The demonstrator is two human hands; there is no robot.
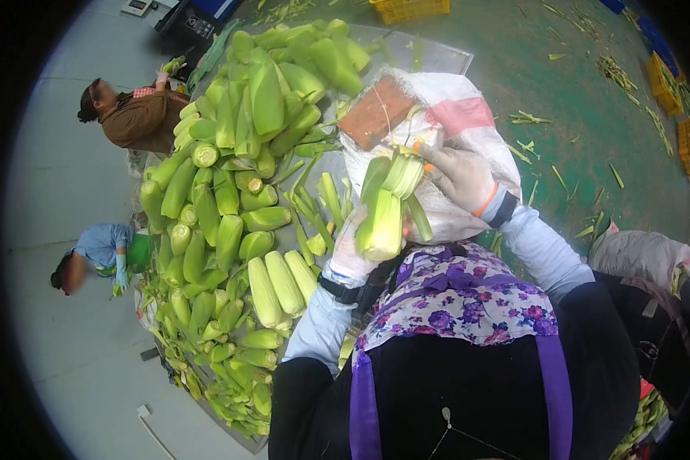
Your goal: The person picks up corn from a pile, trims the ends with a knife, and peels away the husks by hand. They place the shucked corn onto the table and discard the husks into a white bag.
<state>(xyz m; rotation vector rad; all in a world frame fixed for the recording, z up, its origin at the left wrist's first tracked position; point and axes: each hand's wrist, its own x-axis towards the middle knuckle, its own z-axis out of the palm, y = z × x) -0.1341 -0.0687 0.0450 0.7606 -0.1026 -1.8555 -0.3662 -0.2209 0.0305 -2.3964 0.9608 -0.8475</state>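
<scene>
Head view: we see our left hand wrapped around a partly husked corn ear, over a white sack; right hand grips its far end. Unhusked ears heap the tabletop to our left.

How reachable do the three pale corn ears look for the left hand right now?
Probably yes: the three pale ears lie beside the left sleeve, nothing stacked on them, though the left hand holds a partly husked ear and might need freeing first.
</scene>
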